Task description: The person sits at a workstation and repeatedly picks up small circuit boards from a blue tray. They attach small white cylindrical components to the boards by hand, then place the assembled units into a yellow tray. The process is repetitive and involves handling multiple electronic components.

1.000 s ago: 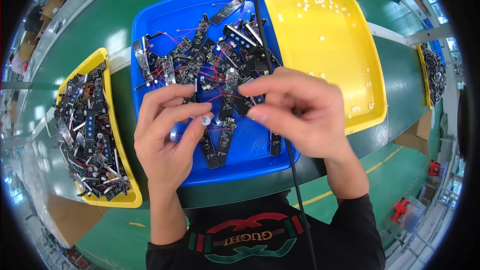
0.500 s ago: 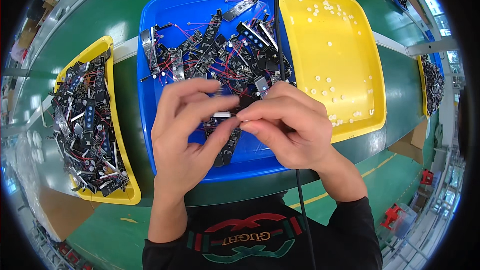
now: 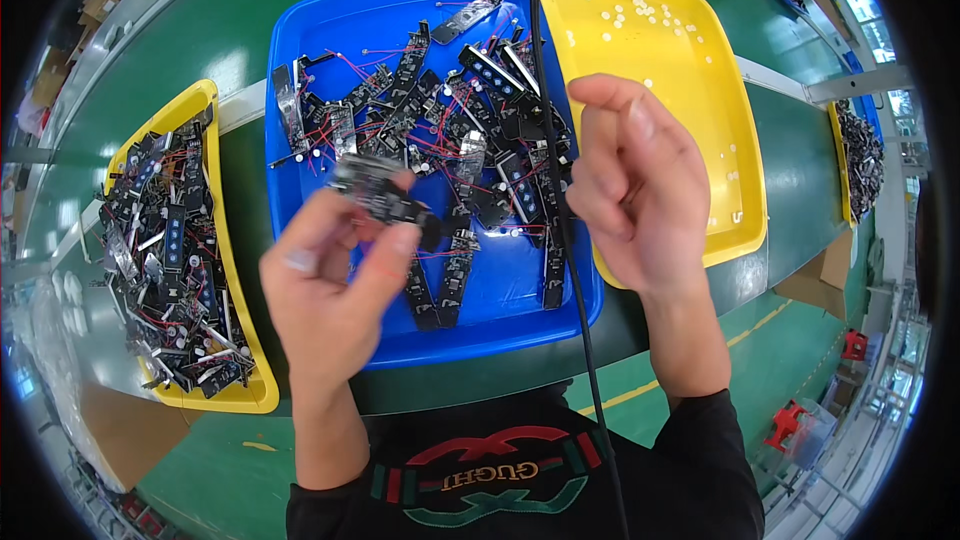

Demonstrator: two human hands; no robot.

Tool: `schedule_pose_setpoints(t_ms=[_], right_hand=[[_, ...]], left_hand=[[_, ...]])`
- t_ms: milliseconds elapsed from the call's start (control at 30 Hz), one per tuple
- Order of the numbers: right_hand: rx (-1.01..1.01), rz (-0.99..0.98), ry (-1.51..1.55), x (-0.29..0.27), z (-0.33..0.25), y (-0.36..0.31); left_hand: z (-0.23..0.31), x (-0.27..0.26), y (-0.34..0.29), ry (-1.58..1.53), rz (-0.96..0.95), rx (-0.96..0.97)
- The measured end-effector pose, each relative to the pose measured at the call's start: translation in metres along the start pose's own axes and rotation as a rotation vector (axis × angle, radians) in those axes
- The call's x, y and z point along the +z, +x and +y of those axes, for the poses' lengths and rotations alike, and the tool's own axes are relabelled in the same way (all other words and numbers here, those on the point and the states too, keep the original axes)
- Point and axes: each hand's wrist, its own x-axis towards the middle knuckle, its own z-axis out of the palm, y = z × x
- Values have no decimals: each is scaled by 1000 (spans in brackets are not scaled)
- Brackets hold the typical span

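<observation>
Mia: What are the hands doing?

Ben: The left hand (image 3: 335,285) is pinching a thin black circuit board strip (image 3: 390,202) between thumb and fingers. The right hand (image 3: 645,185) has its fingers partly curled and the pointing finger sticking out. I see nothing in it, but I can't tell what the curled fingers hide.

Mia: Which way does the strip lie?

Ben: It's blurry, but its long side slants. One end points to the far left corner of the blue plastic tray (image 3: 500,285), the other to the near right corner. It's held up over the tray's left half. The left hand has it. The right hand is well apart, off to the right.

Mia: What's around them?

Ben: Under the hands, a messy heap of black boards with red wires (image 3: 455,110) lies in the blue tray. Right of that is a big yellow plastic tray (image 3: 700,80), with small round white bits (image 3: 645,12) near its far edge. By the left end of the green surface (image 3: 430,392), a narrow yellow tray (image 3: 258,387) holds more boards (image 3: 172,240).
</observation>
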Motion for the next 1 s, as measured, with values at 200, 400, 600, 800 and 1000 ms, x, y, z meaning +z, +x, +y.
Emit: schedule_pose_setpoints(t_ms=[200, 400, 600, 800, 1000], right_hand=[[37, -81, 380, -12, -4, 6], [71, -27, 469, -10, 9, 6], [156, -38, 469, -8, 12, 4], [239, -43, 434, -8, 9, 3], [227, 25, 347, 0, 7, 3]], left_hand=[[1, -15, 6, -290, 100, -46], [5, -16, 4, -111, 50, -81], [8, -8, 6, -225, 72, -46], [3, -10, 4, -136, -26, 45], [2, -7, 2, -71, 0, 76]])
